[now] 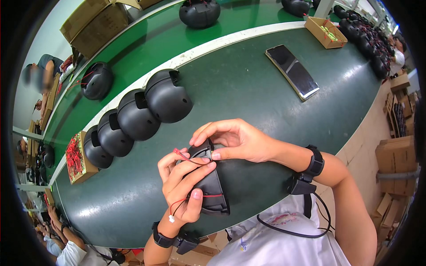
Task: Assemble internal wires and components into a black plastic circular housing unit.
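Note:
A black plastic shell (214,188), its hollow side partly showing, is held in front of me above the table's near edge. My left hand (183,184) wraps round its left side, with thumb and fingers pressed on it. A thin red and black wire pair runs from the shell past my left thumb to a small white connector (171,218). Another red lead (179,154) sticks up between my left fingers. My right hand (239,141) curls over the shell's top end, thumb and fingers closed there. Whatever small part sits under my right fingertips is hidden.
Several round black shells (168,97) stand in a row at the left, beside a box of red wires (75,159). A phone (293,73) lies at the back right, near a small cardboard box (326,33). Beyond the white rail, a green belt (151,53) carries more shells.

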The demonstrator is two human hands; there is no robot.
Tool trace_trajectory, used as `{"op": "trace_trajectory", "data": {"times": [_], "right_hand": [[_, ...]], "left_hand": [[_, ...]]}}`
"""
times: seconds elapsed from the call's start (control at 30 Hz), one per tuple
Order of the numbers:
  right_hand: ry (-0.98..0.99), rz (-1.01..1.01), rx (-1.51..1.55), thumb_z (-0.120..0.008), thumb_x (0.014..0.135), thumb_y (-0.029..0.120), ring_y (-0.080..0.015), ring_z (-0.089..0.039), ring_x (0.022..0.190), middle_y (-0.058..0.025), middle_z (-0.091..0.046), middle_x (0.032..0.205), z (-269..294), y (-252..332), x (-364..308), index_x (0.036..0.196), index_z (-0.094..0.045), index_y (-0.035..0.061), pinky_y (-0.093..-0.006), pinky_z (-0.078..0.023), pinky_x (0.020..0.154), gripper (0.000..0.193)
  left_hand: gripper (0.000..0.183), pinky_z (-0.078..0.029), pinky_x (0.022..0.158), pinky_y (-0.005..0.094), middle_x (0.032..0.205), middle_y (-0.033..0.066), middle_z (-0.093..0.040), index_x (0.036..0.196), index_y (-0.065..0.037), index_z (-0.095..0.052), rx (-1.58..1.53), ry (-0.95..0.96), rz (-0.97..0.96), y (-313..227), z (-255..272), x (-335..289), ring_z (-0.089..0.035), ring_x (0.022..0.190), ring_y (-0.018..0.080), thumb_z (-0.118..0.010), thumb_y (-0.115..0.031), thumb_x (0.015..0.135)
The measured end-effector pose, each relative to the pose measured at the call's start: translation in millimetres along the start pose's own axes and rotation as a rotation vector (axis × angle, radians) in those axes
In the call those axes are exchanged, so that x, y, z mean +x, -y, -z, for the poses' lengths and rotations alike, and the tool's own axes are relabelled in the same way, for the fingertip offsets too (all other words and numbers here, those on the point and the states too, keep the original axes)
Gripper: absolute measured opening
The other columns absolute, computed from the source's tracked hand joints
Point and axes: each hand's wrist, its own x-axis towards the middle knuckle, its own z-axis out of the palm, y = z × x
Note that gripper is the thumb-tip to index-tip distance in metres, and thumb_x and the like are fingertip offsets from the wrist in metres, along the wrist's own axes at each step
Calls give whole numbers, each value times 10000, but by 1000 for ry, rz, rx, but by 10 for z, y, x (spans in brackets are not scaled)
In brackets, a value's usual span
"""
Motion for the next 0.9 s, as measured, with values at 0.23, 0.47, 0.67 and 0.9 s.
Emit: {"op": "trace_trajectory", "data": {"times": [0.23, 0.47, 0.67, 0.9], "right_hand": [[-43, 69, -258, -653, 807, 7, -252, -508, 1162, -152, -535, 1204, -55, 37, -26, 1132, -571, -17, -387, -408, 1002, 336], [19, 90, -394, -643, 820, 21, -232, -522, 1146, -138, -552, 1191, 13, 147, 50, 1153, -556, -11, -368, -419, 982, 345], [18, 502, -1436, -605, 727, -53, -247, -546, 1071, -69, -607, 1102, 339, 571, 849, 1161, -544, 65, -369, -448, 900, 454], [314, 478, -1710, -637, 653, -36, -276, -509, 1107, -55, -513, 1250, 449, 432, 1245, 1309, -474, 195, -400, -416, 941, 714]], "left_hand": [[394, -330, 968, 421, 984, 107, -646, 1013, -10, -679, -26, 3, 41, -3, 11, 4, -410, 1048, 291, -457, -268, 814], [285, -332, 967, 449, 967, 89, -647, 900, -19, -670, -61, -1, 55, 4, 32, -30, -410, 1056, 295, -493, -223, 806], [340, -337, 980, 493, 875, 122, -643, 839, -5, -654, -81, -54, 36, 26, 11, -41, -440, 1023, 302, -466, -288, 834], [257, -348, 962, 463, 923, 103, -653, 890, -12, -682, -180, -92, 11, 124, 68, -131, -416, 1044, 307, -515, -163, 765]]}}
